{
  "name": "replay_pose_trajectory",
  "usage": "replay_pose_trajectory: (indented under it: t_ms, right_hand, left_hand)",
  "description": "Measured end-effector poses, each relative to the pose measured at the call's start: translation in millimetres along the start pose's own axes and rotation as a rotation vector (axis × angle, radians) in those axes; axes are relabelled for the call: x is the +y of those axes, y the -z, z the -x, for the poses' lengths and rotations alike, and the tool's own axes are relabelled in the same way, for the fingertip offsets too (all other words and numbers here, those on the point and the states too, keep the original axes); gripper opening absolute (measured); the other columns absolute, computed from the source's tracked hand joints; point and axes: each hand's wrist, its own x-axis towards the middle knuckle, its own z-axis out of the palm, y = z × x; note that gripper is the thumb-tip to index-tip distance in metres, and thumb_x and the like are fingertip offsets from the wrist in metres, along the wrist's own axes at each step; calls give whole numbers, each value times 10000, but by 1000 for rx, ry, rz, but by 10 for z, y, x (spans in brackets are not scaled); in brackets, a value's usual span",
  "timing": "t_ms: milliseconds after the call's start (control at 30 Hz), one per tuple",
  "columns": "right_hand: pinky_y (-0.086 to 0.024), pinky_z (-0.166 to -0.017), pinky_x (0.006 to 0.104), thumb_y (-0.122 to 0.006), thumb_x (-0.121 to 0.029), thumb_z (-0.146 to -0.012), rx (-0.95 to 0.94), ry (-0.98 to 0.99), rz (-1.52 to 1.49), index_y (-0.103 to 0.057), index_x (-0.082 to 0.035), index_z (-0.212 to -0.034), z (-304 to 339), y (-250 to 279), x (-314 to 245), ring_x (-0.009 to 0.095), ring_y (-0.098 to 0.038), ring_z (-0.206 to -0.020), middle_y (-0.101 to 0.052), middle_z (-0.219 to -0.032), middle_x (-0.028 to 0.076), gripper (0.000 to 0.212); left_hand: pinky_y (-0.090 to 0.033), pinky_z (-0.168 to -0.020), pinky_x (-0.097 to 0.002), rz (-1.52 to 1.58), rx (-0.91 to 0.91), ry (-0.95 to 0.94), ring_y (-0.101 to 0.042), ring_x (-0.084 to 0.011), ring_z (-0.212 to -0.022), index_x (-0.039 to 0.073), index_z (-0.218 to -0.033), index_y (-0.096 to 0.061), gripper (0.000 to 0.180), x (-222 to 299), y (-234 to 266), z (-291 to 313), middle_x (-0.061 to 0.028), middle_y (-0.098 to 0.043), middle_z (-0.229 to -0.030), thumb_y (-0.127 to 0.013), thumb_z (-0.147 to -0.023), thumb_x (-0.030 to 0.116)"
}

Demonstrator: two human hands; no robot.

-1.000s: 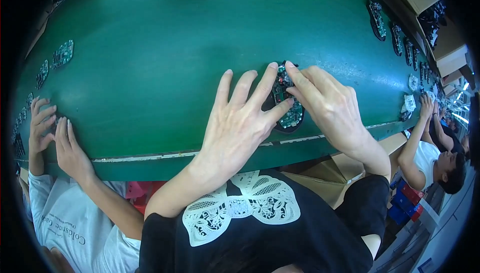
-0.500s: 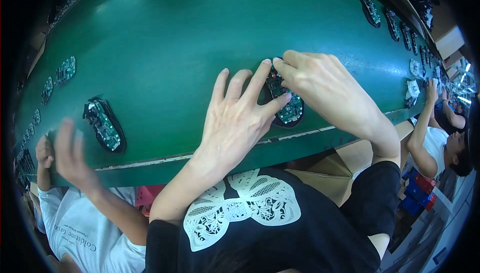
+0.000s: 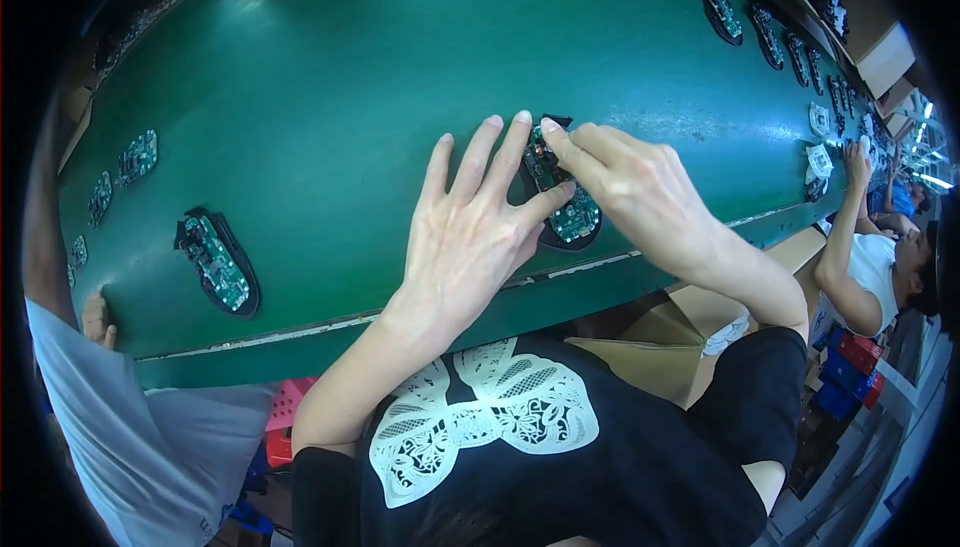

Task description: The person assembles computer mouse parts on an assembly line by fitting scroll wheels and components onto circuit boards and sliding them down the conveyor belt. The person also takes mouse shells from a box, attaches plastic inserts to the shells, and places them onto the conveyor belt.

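Note:
A dark housing with a green circuit board point(image 3: 573, 225) lies on the green table in front of me. My left hand point(image 3: 470, 202) rests beside it, fingers stretched out and spread; its thumb reaches across onto the board, and its index fingertip lies near the upper end. From the other side my right hand point(image 3: 640, 182) bends over that upper end, thumb and fingers pinched together at the board's edge. Whatever is between those fingers is hidden. Red and black parts show on the board between my two hands.
Another board in its dark housing point(image 3: 218, 262) lies to my left. Beyond it are several bare circuit boards point(image 3: 138, 158). More housings with boards point(image 3: 718, 7) line the far right. A co-worker's hand point(image 3: 97, 320) rests at the left table edge; another person point(image 3: 868, 282) sits at right. An open carton point(image 3: 640, 352) stands below the edge.
My right hand has shifted slightly left and down over the upper end of the board. My left hand stays almost in place. The co-worker at left has leaned toward the far left, arm reaching away.

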Motion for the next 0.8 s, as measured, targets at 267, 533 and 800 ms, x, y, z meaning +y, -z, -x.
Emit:
replay_pose_trajectory:
  t_ms: [267,533,800]
  right_hand:
    - [-556,-554,283,-678,0,-704,2,11,115,-627,95,-1154,43,-62,-86,200,-666,-821,-636,-931,114,463]
    - [-553,-553,265,-670,7,-691,178,4,132,-626,73,-1201,185,-150,-94,189,-625,-823,-603,-975,93,516]
    - [-548,-668,383,-730,-229,-871,77,-402,-176,-679,-52,-1140,396,-44,115,249,-668,-842,-650,-960,85,326]
  left_hand:
    - [-413,-1043,-552,-12,21,-11,-506,-337,-1256,287,-1120,-733,410,-10,25,-37,-137,-485,-1448,-769,-732,159]
    - [-358,-1096,-554,12,-21,-11,-439,-360,-1322,267,-1085,-734,340,-10,42,-66,-120,-439,-1489,-782,-756,192]
    - [-277,-1128,-598,75,-57,-45,-415,-369,-1308,293,-1156,-703,376,-69,34,-99,-175,-473,-1368,-778,-790,244]
